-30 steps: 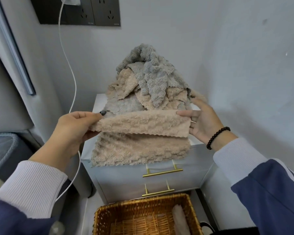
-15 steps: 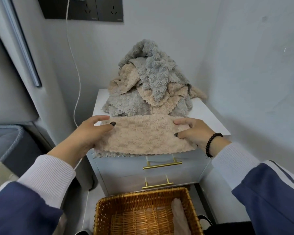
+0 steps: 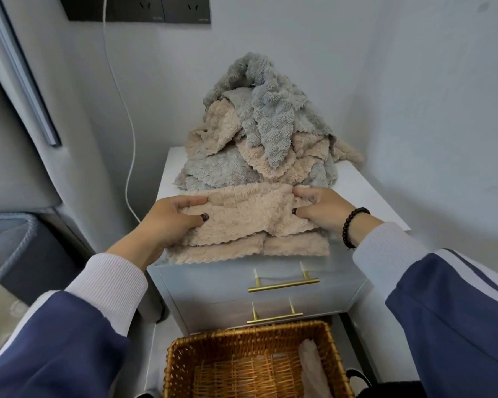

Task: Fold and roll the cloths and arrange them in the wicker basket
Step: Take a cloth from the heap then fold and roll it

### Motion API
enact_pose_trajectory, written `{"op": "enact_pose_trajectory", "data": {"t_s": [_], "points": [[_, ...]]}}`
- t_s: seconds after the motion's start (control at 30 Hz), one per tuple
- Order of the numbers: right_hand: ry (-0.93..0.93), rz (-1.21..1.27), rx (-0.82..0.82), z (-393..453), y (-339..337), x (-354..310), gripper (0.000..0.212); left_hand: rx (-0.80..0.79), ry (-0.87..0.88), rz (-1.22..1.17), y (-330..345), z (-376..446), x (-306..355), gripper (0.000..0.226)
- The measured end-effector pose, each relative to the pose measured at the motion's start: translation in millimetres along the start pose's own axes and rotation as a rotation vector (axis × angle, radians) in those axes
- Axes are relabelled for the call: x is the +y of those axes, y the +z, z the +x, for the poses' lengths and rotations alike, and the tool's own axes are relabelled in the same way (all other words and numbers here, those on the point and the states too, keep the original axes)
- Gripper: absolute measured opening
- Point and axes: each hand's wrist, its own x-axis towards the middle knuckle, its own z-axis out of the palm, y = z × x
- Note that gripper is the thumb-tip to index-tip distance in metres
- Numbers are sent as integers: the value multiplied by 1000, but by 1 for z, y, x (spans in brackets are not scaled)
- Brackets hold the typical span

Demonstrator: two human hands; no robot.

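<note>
A beige cloth point(image 3: 250, 222) is pinched at its two ends by the left hand point(image 3: 170, 222) and the right hand point(image 3: 319, 209), thumbs on top and fingers curled over the far edge, as it is doubled over on the front of a white counter point(image 3: 380, 208). The cloth is seen lying in layers, its scalloped lower edges stacked just above the counter's top drawer; it is folded but, by the look of it, not yet rolled.

Directly behind the hands, a tall heap of grey and beige cloths point(image 3: 259, 133) is left untouched against the wall, touching the far edge of the one in hand. Below the drawers, the wicker basket point(image 3: 184, 366) is shown on the floor, with what appears to be a single pale rolled cloth point(image 3: 312, 366) laid along its right side. The work is judged to be at an early stage, with most of the pile still to be folded, rolled and arranged.
</note>
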Motion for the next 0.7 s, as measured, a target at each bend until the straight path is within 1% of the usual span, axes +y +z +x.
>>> {"op": "enact_pose_trajectory", "data": {"t_s": [0.2,0.33,0.43,0.57,0.7], "points": [[23,-28,26,34,-1,2,59,54,63,39,5,16,7,39],[15,-59,51,55,-6,1,57,59,74,70,10,29,14,40],[12,-32,79,69,-8,1,54,64,91,105,13,43,14,41],[36,18,21,76,-13,6,57,67,116,119,14,52,11,41],[60,-74,5,57,-24,-2,53,49,82,132,11,43,5,42]]}}
